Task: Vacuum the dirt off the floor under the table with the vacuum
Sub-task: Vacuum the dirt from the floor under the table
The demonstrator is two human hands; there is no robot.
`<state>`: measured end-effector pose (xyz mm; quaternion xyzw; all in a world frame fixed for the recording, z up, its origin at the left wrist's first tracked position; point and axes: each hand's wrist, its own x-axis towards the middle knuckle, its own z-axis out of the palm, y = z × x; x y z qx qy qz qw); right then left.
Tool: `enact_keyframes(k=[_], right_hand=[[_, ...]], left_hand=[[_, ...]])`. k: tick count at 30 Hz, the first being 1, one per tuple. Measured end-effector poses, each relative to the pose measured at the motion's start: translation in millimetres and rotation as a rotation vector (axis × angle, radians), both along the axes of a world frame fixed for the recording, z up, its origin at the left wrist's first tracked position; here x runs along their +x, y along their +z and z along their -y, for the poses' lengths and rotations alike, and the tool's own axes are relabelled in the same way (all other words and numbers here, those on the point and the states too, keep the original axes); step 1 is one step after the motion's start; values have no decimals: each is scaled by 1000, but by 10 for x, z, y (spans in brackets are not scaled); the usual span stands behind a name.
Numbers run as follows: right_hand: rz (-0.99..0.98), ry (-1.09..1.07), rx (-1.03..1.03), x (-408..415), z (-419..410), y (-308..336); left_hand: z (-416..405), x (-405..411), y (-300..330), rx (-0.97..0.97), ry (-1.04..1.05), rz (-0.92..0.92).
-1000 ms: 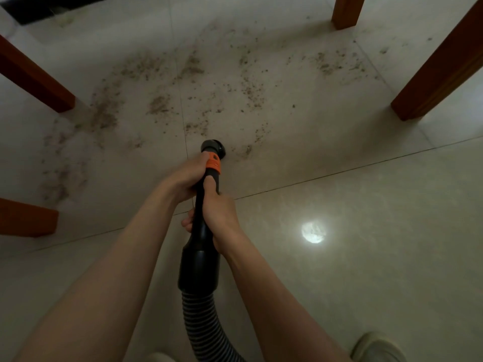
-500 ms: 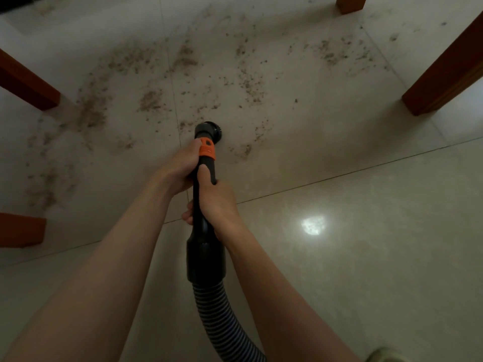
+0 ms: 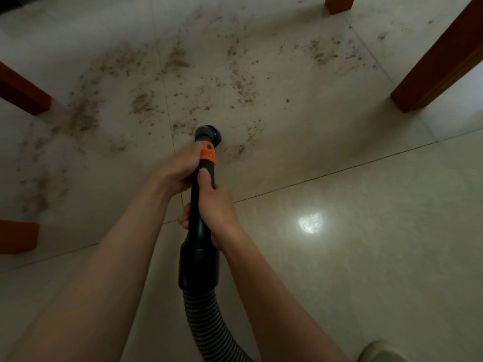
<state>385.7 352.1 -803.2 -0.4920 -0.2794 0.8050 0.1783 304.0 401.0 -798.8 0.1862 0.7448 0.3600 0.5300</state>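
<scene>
I hold a black vacuum wand (image 3: 200, 259) with an orange collar (image 3: 207, 154) and a ribbed grey hose (image 3: 209, 325) trailing toward me. My left hand (image 3: 175, 168) grips the wand just behind the collar. My right hand (image 3: 211, 207) grips the wand lower down, thumb lying along it. The round nozzle (image 3: 209, 134) points down at the pale tiled floor, at the near edge of the brown dirt (image 3: 142, 103). Dirt lies scattered in patches across the tiles between the wooden table legs, with a small patch (image 3: 239, 150) just right of the nozzle.
Reddish wooden table legs stand at the right (image 3: 439, 64), far back (image 3: 339, 3), left (image 3: 23, 92) and near left (image 3: 18, 236). A bright light reflection (image 3: 309, 223) shines on the tile at the right. A shoe tip (image 3: 381, 351) shows at the bottom right.
The nozzle has moved forward over the floor into the near edge of the dirt, and the view has shifted forward with it. Both hands keep the same grip on the wand.
</scene>
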Motion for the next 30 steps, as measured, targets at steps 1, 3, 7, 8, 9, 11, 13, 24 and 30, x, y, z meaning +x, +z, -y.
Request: enact_keyframes(k=[1, 3, 7, 8, 9, 11, 13, 24, 30], right_hand=[[-5, 3, -9, 3, 44, 14], [-7, 3, -28, 5, 118, 33], [5, -20, -65, 17, 243, 84], [6, -30, -67, 25, 281, 88], [8, -39, -68, 35, 322, 95], [11, -51, -73, 62, 389, 108], [15, -58, -75, 85, 441, 128], [-4, -85, -73, 216, 534, 210], [-11, -94, -76, 259, 408, 219]], left_hand=[[41, 7, 7, 2, 1, 4], [123, 16, 27, -5, -3, 4], [248, 48, 58, -42, -1, -21], [279, 61, 64, -44, 4, -17], [310, 79, 73, -48, 7, -6], [364, 103, 76, -73, -5, -12], [410, 114, 77, -98, -23, -26], [445, 214, 103, -130, -50, -34], [340, 225, 61, -129, -70, -60]])
